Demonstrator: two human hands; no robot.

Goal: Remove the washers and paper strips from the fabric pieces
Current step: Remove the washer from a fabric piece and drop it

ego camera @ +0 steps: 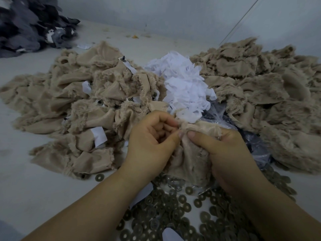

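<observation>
A beige furry fabric piece (191, 157) hangs between both hands in the lower middle of the view. My left hand (149, 141) pinches its top edge with curled fingers. My right hand (222, 153) grips the same piece, thumb pressed on its top. A heap of beige fabric pieces (78, 108) with white paper strips (99, 136) and dark studs lies to the left. A second beige heap (260, 87) lies to the right. Loose white paper strips (185, 84) are piled between the heaps. Several dark washers (173, 211) cover the floor under my forearms.
Dark grey fabric pieces (29, 25) are stacked at the far left corner. A crumpled clear plastic bag (250, 141) with dark contents lies beside my right hand. The pale floor (34, 188) stretches to the left, and a wall (173, 14) rises behind the heaps.
</observation>
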